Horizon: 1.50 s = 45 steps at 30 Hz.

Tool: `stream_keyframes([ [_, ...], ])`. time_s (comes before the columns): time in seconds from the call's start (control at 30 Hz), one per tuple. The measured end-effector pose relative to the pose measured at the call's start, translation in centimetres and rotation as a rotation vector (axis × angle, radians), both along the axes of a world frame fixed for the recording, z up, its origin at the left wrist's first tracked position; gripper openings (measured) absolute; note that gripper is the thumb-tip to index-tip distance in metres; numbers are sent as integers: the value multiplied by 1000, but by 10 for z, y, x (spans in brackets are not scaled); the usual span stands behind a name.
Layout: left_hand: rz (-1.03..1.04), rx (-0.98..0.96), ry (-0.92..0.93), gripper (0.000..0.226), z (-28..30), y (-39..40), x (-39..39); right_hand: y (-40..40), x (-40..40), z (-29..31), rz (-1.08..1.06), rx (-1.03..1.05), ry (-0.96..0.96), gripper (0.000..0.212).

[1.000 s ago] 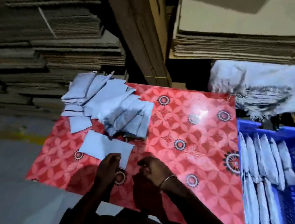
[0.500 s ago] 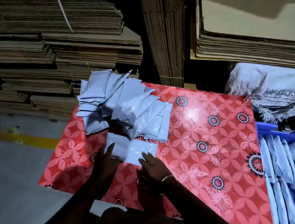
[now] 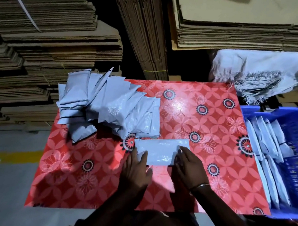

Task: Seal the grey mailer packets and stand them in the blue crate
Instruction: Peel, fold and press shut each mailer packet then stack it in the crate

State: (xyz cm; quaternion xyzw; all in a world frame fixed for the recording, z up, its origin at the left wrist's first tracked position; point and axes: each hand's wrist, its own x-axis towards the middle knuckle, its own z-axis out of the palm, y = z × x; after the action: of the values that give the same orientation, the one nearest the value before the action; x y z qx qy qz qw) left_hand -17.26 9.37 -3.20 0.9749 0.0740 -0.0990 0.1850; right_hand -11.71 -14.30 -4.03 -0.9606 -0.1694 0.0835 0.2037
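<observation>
One grey mailer packet [image 3: 161, 151] lies flat on the red flowered table top [image 3: 207, 118], near its middle. My left hand [image 3: 136, 169] rests on the packet's left near corner with straight fingers. My right hand [image 3: 187, 165] presses its right end, fingers stretched flat over the edge. A loose heap of grey packets [image 3: 109, 105] sits at the table's far left. The blue crate [image 3: 295, 161] stands at the right edge, with several packets [image 3: 267, 150] on edge inside it.
Stacks of flattened cardboard [image 3: 42, 49] rise behind and to the left of the table. A white woven sack [image 3: 256, 68] lies behind the crate. Grey floor with a yellow line [image 3: 5, 156] is at the left.
The single packet has slid from the left side toward the table's middle. Both hands moved with it and now lie flatter on its two ends. The view shifted left.
</observation>
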Motion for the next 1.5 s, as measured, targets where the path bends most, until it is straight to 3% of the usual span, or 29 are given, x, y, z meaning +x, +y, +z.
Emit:
stream_keyframes([
  [0.17, -219, 42, -132, 79, 8, -14, 24, 31, 10, 0, 92, 18, -45, 59],
  [0.23, -291, 20, -20, 77, 1, -14, 34, 51, 12, -4, 144, -32, 9, 63],
  [0.37, -394, -21, 242, 97, -19, -9, 43, 69, 11, -22, 210, -142, 120, 72],
  [0.57, -381, -21, 196, 88, -31, -10, 38, 64, 12, -38, 245, -267, 141, 72],
  [1.07, -355, 25, 67, 69, -34, -5, 25, 52, 18, -42, 261, -165, 158, 73],
  [1.4, -222, 84, 60, 76, -32, 28, 7, 11, 12, -30, 48, -161, 153, 73],
  [1.5, -241, 135, 109, 66, -41, 39, 2, -2, 12, -26, 7, -182, 207, 71],
])
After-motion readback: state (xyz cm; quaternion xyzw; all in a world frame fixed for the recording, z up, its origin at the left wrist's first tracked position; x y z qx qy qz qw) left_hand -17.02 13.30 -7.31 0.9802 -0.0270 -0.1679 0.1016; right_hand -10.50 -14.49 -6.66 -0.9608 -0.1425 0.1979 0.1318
